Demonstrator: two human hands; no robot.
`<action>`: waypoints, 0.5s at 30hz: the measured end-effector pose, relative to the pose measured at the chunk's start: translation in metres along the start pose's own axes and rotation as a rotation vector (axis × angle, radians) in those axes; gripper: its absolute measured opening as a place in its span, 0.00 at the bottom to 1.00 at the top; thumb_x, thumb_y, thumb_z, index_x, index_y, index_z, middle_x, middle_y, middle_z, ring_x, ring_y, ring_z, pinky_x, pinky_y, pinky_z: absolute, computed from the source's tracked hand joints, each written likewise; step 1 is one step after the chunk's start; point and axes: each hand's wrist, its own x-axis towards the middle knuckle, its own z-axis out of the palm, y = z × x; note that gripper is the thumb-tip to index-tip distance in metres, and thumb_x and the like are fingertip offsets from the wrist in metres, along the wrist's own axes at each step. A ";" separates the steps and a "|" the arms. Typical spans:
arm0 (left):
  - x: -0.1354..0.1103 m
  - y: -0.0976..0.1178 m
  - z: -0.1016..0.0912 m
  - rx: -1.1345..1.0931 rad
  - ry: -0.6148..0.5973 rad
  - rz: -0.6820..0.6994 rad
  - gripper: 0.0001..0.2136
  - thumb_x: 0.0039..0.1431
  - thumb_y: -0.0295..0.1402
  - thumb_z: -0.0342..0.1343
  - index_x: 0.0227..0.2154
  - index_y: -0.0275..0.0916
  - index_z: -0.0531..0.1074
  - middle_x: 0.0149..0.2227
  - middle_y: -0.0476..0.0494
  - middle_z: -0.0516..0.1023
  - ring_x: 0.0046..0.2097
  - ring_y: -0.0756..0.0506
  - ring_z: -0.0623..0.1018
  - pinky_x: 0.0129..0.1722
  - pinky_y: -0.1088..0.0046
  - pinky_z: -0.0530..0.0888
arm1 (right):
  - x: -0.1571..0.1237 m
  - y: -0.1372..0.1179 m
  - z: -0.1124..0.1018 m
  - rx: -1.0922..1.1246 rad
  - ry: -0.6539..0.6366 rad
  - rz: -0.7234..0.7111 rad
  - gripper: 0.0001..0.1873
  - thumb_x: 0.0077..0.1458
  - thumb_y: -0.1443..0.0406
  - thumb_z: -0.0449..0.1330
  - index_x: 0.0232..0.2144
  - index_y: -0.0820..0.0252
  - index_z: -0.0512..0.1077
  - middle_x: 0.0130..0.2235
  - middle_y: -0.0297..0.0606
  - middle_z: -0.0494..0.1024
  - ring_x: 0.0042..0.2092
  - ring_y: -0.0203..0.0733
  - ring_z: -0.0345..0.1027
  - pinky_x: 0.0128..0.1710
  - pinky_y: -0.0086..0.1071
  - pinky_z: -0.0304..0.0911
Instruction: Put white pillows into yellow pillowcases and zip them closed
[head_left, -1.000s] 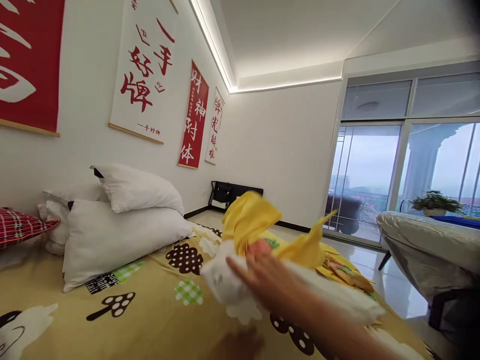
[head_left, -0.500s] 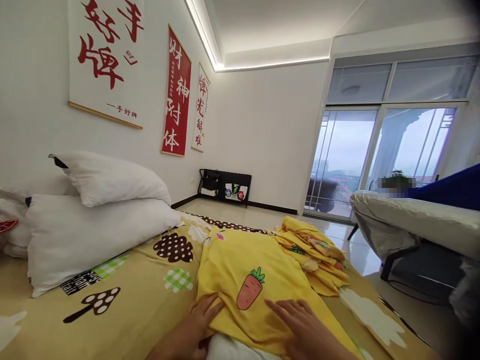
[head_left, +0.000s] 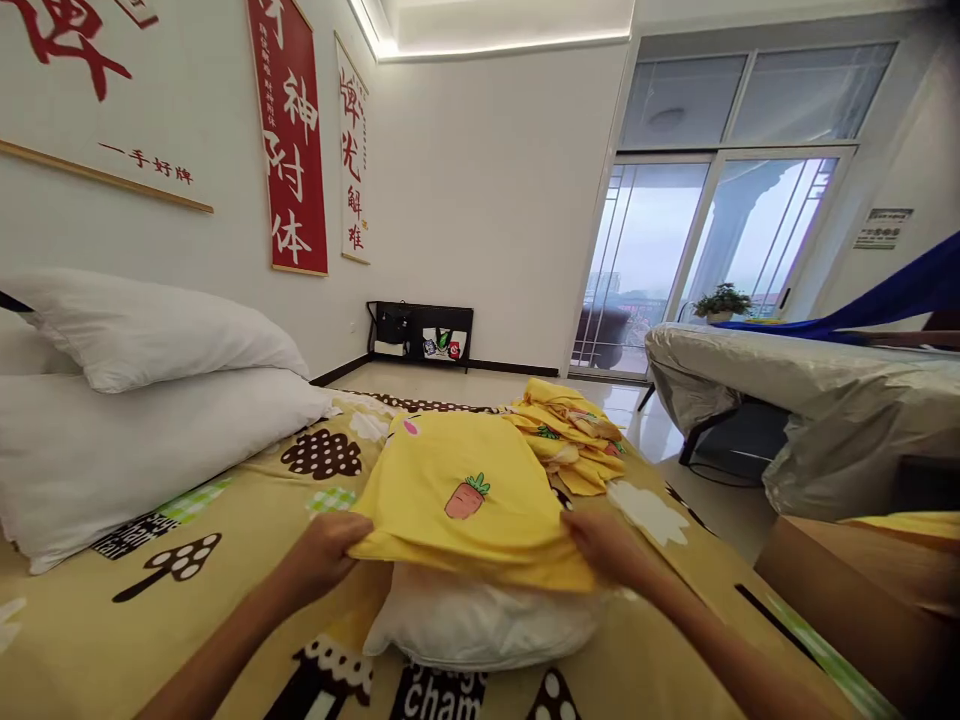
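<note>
A yellow pillowcase (head_left: 427, 470) with a printed carrot lies over the far part of a white pillow (head_left: 487, 625) on the bed. The pillow's near end sticks out below the fabric's edge. My left hand (head_left: 334, 545) is closed on the left corner of the pillowcase opening. At the right corner, my right hand (head_left: 600, 545) grips the same edge, slightly blurred. Between both hands the edge is stretched and lifted a little above the pillow.
Crumpled yellow fabric (head_left: 570, 435) lies just beyond the pillowcase. Two white pillows (head_left: 165, 410) are stacked at the left on the patterned bedsheet (head_left: 247, 610). A cardboard box (head_left: 847, 590) stands at the right, near a plastic-covered table (head_left: 795, 370).
Both hands went from lying flat on the pillowcase to gripping its near corners. The edge has been raised and more of the white pillow shows. The view has shifted right and down.
</note>
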 end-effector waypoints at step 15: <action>-0.050 0.054 0.125 0.238 -0.216 -0.044 0.19 0.57 0.36 0.54 0.51 0.39 0.66 0.49 0.36 0.72 0.50 0.37 0.69 0.50 0.60 0.65 | -0.088 0.009 0.075 0.220 -0.232 -0.017 0.36 0.45 0.47 0.61 0.53 0.56 0.65 0.51 0.49 0.73 0.49 0.57 0.68 0.46 0.41 0.63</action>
